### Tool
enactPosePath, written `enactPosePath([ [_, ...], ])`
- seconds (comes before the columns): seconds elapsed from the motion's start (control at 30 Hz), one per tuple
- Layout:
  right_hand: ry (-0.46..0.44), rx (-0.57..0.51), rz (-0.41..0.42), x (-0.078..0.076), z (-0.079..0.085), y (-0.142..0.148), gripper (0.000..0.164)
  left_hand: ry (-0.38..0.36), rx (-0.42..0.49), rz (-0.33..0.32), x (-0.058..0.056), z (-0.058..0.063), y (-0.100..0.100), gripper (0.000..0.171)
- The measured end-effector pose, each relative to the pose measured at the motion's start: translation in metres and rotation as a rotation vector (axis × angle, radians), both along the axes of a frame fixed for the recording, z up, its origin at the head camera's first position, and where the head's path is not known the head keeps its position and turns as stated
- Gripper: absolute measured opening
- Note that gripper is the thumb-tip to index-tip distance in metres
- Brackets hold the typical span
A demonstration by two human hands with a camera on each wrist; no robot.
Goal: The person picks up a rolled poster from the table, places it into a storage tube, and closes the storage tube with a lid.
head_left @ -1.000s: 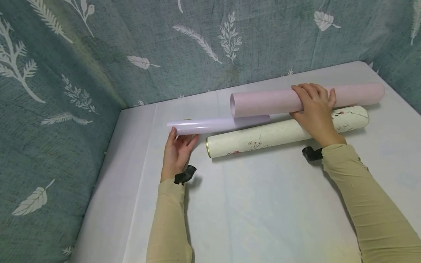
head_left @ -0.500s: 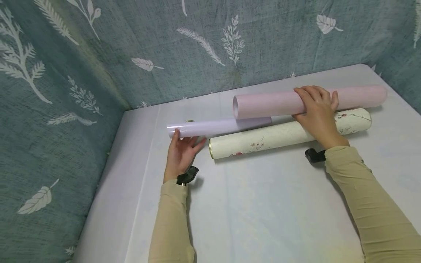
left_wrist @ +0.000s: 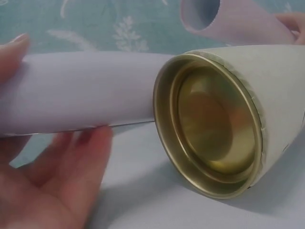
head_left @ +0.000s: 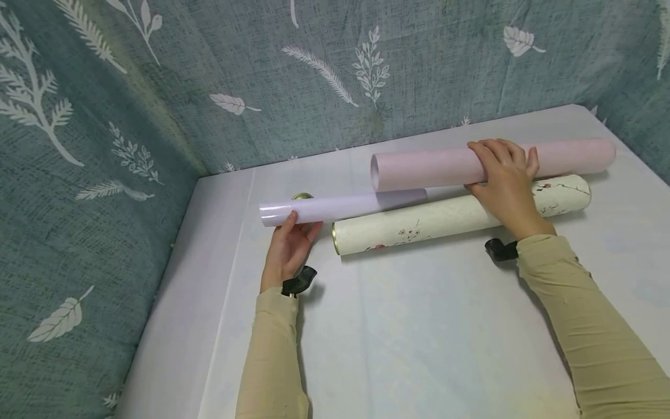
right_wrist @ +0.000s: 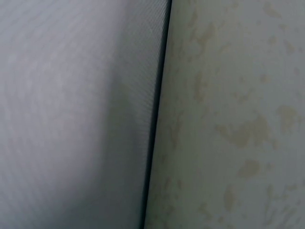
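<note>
From the head view, my left hand (head_left: pixel 288 250) holds the near end of the lilac roll (head_left: pixel 345 206), thumb laid across its face and the other fingers beneath. My right hand (head_left: pixel 506 183) curls over the pink tube (head_left: pixel 424 169) from above, its fingers on the back and its thumb at the front. The flowered tube (head_left: pixel 419 226) lies just in front, slanting over the white tabletop (head_left: pixel 419 326). The lilac roll's far end runs beneath the pink tube's open end; whether they touch I can't tell. A gold rim (head_left: pixel 301 196) peeps out behind the lilac roll, and the rest of it is hidden. The lilac roll looks light and easily dented, so I'd pinch gently and let the fingers below bear it. With the pink tube I'd want a firm, level grip, since it reaches far out on both sides of my hand.

In the left wrist view, my thumb sits on top of the lilac roll and my fingertips (left_wrist: pixel 101 143) support its underside. The flowered tube's gold end (left_wrist: pixel 217 121) stands close by, so any shift should be slow, to avoid scraping the roll on that metal edge.

The right wrist view shows only a mottled cream surface (right_wrist: pixel 238 119) beside a pale one (right_wrist: pixel 57 95); no fingers appear, so I can't judge my grip there.
</note>
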State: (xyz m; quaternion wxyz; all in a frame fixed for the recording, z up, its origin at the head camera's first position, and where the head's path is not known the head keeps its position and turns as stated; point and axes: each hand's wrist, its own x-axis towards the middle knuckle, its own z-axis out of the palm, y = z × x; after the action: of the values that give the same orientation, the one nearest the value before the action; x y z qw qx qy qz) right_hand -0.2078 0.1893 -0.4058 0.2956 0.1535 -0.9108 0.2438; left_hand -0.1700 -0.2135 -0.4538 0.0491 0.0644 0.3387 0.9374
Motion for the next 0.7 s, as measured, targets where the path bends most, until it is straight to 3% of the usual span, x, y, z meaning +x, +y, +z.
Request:
enactPosePath([
  [0.23,-0.012,0.001,-0.005,0.0001,-0.0014,-0.0005,0.068,0.017,-0.112,-0.124,0.0028,0.0004,0.0006,0.037],
  [0.33,-0.017,0.0,-0.006,-0.0001,-0.0019,-0.0006,0.068,0.003,-0.093,-0.107,0.0028,0.0006,0.0,0.039],
  [0.53,-0.011,0.004,-0.006,-0.001,-0.0022,-0.0003,0.069,-0.033,-0.032,-0.008,0.0008,0.0006,-0.0011,0.041],
  [0.6,-0.01,0.005,-0.008,-0.0012,-0.002,-0.0003,0.069,-0.029,-0.019,-0.012,-0.0001,0.0,-0.0015,0.041],
  [0.7,-0.009,0.005,-0.009,-0.0013,-0.0014,-0.0003,0.069,-0.006,-0.004,-0.075,-0.001,-0.0003,-0.0016,0.044],
])
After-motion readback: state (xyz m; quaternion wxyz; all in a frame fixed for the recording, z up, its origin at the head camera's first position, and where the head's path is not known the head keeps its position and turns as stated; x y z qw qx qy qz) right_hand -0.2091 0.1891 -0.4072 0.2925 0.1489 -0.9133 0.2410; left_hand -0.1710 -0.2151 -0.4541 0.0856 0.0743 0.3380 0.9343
